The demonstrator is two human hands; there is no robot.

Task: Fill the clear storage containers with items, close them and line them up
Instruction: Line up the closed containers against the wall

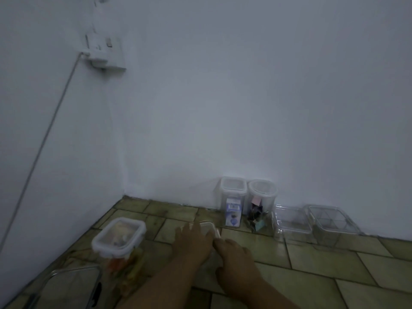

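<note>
At 2 o'clock along the wall [245, 97] stand two tall lidded containers [234, 197] and flat trays [312, 219]; at 9 o'clock, a filled lidded box [119, 236]; at centre, both our left hand [192, 240] and right hand [234, 257], fingers spread, press a small container [208, 226]; grip unclear; uneven pressure may leave its lid unlatched, or skid it across the tiles [312, 259].

Bare floor tiles [323, 262] on right: wide open room for hand. Along wall [245, 108], row blocks way: square tall tub [233, 200], round tall tub [262, 204] touching it, then two flat clear boxes [293, 220] [333, 221] side by side. On left, lidded tub [119, 238] stands near side wall; flat box [69, 286] close in front. Gap between lidded tub and tall tubs partly open.
</note>
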